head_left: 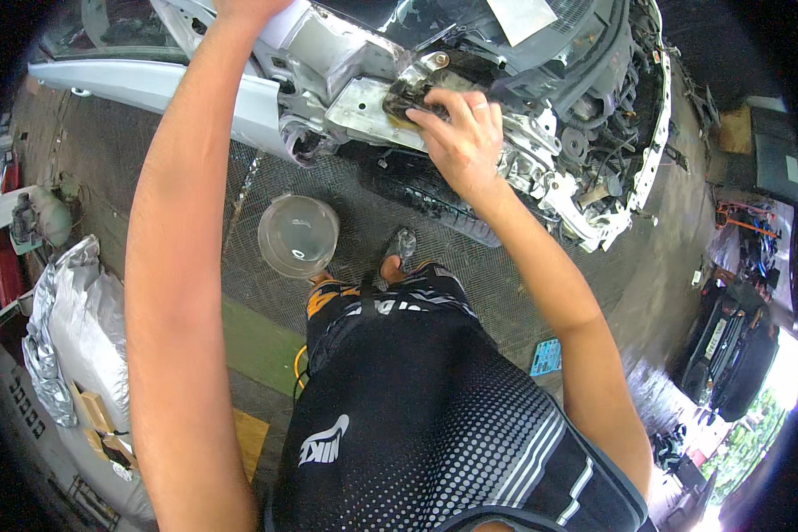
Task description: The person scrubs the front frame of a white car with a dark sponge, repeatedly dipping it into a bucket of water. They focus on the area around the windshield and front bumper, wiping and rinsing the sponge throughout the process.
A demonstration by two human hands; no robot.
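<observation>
My right hand point(464, 137) bends its fingers round a dark pad with a yellowish edge point(405, 113), and its exact kind is hard to make out. The pad lies against the bare white inner fender panel point(361, 105) of a car whose front end is stripped. At the top edge of the view, my left hand point(250, 5) reaches over the car body by the door opening. Its fingers are cut off by the frame. Below the panel is a dark tire point(434, 208).
A clear round bucket of liquid point(298, 235) stands on the floor by my feet. The open engine bay point(585, 133) has exposed parts and brackets. The pale door point(142, 86) stretches out left. Plastic-covered goods point(89, 328) lie at left; a black bumper point(727, 350) at right.
</observation>
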